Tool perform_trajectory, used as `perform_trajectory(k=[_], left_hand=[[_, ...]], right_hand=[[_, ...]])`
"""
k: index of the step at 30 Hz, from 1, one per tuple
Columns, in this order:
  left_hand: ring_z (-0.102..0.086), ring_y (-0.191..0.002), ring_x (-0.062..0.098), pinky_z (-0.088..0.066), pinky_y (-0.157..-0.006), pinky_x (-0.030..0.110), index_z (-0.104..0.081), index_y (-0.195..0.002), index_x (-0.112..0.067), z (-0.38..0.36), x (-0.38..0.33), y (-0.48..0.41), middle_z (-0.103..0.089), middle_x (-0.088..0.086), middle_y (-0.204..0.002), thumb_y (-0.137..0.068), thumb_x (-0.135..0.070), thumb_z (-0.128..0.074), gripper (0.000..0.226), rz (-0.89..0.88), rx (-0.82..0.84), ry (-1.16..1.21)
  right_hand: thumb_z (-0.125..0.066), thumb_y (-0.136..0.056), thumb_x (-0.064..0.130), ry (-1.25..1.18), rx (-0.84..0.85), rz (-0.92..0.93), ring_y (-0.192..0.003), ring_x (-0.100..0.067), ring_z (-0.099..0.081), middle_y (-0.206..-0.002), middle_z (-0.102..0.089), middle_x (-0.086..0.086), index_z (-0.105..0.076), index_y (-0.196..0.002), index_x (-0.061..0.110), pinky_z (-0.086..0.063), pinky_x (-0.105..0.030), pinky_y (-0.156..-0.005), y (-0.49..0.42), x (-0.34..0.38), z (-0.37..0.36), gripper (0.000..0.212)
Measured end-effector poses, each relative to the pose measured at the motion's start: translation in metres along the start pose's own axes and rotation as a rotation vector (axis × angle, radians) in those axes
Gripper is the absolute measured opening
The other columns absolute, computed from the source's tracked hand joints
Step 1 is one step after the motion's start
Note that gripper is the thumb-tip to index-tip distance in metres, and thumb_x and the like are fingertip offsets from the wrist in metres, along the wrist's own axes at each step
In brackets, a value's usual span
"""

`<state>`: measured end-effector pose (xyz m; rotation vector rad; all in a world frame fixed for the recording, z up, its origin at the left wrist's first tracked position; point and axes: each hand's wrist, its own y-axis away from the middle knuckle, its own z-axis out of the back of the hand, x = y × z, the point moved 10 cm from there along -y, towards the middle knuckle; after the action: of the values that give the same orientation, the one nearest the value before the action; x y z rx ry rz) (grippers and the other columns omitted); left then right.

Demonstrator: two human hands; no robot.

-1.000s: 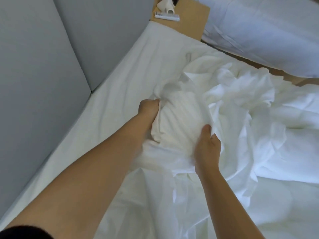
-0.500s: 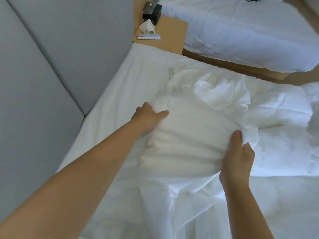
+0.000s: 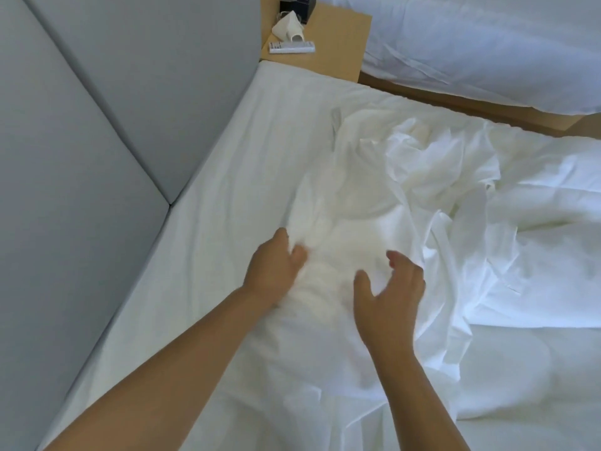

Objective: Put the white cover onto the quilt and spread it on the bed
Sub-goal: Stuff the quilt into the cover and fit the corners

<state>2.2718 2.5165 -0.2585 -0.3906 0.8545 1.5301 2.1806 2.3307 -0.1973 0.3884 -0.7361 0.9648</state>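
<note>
The white cover (image 3: 357, 203) lies crumpled across the middle of the bed (image 3: 227, 190), with the thicker quilt (image 3: 536, 255) bunched under and beside it on the right. My left hand (image 3: 276, 268) rests against the left side of the cover's mound, fingers loose and blurred by motion. A little to the right, my right hand (image 3: 390, 288) hovers over the same mound with its fingers spread and slightly bent, holding nothing. Where quilt ends and cover begins is hard to tell in the white folds.
Grey padded wall panels (image 3: 97, 157) run along the bed's left side. A wooden nightstand (image 3: 335, 40) at the top holds a white cup (image 3: 289, 27), a remote (image 3: 291, 47) and a dark box. A second made bed (image 3: 487, 43) stands at the upper right.
Both hands have let go of the bundle they gripped before. The bundle has dropped flatter onto the bed and the hands have drawn closer together.
</note>
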Motion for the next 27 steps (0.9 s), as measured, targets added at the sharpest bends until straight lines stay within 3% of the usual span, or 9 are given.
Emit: perform_trajectory(k=[2, 4, 6, 9, 14, 18, 21, 24, 27], left_hand=[[-0.061, -0.086, 0.035, -0.044, -0.068, 0.036, -0.038, -0.098, -0.012, -0.012, -0.022, 0.016, -0.063, 0.019, -0.095, -0.095, -0.033, -0.05, 0.025, -0.129, 0.03, -0.042], [-0.063, -0.088, 0.033, -0.046, -0.071, 0.035, -0.041, -0.116, -0.01, -0.028, -0.036, 0.029, -0.064, 0.014, -0.097, -0.095, -0.036, -0.048, 0.033, -0.244, 0.069, -0.09], [-0.064, -0.072, 0.03, -0.044, -0.057, 0.032, -0.046, -0.117, -0.006, -0.033, -0.047, 0.044, -0.065, 0.01, -0.084, -0.095, -0.041, -0.042, 0.042, -0.401, 0.006, -0.157], [-0.051, -0.04, 0.022, -0.03, -0.039, 0.022, -0.053, -0.09, -0.006, -0.039, -0.045, 0.057, -0.055, 0.002, -0.057, -0.088, -0.043, -0.04, 0.039, -0.534, -0.085, -0.146], [-0.058, -0.056, 0.018, -0.042, -0.046, 0.021, -0.061, -0.099, -0.01, -0.052, -0.045, 0.066, -0.061, 0.0, -0.076, -0.081, -0.045, -0.046, 0.042, -0.617, -0.055, -0.157], [-0.051, -0.067, 0.015, -0.042, -0.058, 0.026, -0.064, -0.116, -0.018, -0.06, -0.034, 0.069, -0.046, -0.005, -0.08, -0.079, -0.056, -0.047, 0.056, -0.609, 0.049, -0.095], [-0.049, -0.072, 0.016, -0.045, -0.064, 0.029, -0.059, -0.13, -0.019, -0.076, -0.03, 0.075, -0.046, -0.001, -0.085, -0.083, -0.055, -0.046, 0.06, -0.701, 0.094, -0.153], [-0.047, -0.083, 0.017, -0.039, -0.071, 0.03, -0.054, -0.134, -0.019, -0.094, -0.023, 0.073, -0.05, 0.003, -0.094, -0.085, -0.056, -0.039, 0.064, -0.658, 0.146, -0.181], [-0.046, -0.091, 0.013, -0.038, -0.081, 0.026, -0.066, -0.114, -0.017, -0.099, -0.02, 0.069, -0.051, 0.001, -0.103, -0.085, -0.054, -0.047, 0.051, -0.535, 0.293, -0.009]], right_hand=[[-0.064, -0.082, 0.047, -0.048, 0.199, -0.089, -0.115, -0.015, -0.037, -0.127, -0.043, -0.001, -0.043, -0.132, 0.012, -0.031, -0.026, -0.096, -0.014, 0.012, -0.036, 0.065], [-0.06, -0.078, 0.061, -0.089, 0.375, -0.222, -0.106, -0.02, -0.052, -0.111, -0.054, -0.002, -0.051, -0.114, 0.012, -0.043, -0.032, -0.093, -0.022, 0.007, -0.068, 0.062], [-0.057, -0.087, 0.046, -0.139, 0.37, -0.289, -0.071, -0.013, -0.052, -0.078, -0.051, 0.003, -0.047, -0.082, 0.013, -0.044, -0.025, -0.067, -0.03, -0.004, -0.071, 0.035], [-0.045, -0.096, 0.02, -0.127, 0.283, -0.307, -0.055, -0.011, -0.035, -0.061, -0.037, 0.003, -0.034, -0.062, 0.015, -0.03, -0.022, -0.054, -0.041, -0.027, -0.06, 0.036], [-0.037, -0.099, 0.018, -0.244, 0.174, -0.392, -0.06, -0.012, -0.038, -0.066, -0.041, 0.001, -0.038, -0.067, 0.013, -0.034, -0.023, -0.057, -0.034, -0.047, -0.058, 0.033], [-0.033, -0.099, 0.02, -0.364, 0.061, -0.469, -0.064, -0.014, -0.04, -0.068, -0.041, 0.002, -0.04, -0.07, 0.013, -0.037, -0.027, -0.063, -0.025, -0.067, -0.047, 0.031], [-0.035, -0.1, 0.024, -0.271, 0.029, -0.375, -0.062, -0.011, -0.041, -0.069, -0.043, 0.002, -0.041, -0.071, 0.013, -0.035, -0.021, -0.058, -0.027, -0.066, -0.035, 0.032], [-0.051, -0.093, 0.039, -0.214, 0.168, -0.287, -0.062, -0.01, -0.046, -0.068, -0.046, 0.005, -0.043, -0.076, 0.014, -0.037, -0.022, -0.06, -0.027, -0.059, -0.045, 0.031], [-0.065, -0.083, 0.041, -0.011, 0.36, -0.259, -0.082, -0.019, -0.058, -0.087, -0.056, 0.0, -0.048, -0.095, 0.01, -0.042, -0.028, -0.069, -0.017, -0.064, -0.066, 0.037]])
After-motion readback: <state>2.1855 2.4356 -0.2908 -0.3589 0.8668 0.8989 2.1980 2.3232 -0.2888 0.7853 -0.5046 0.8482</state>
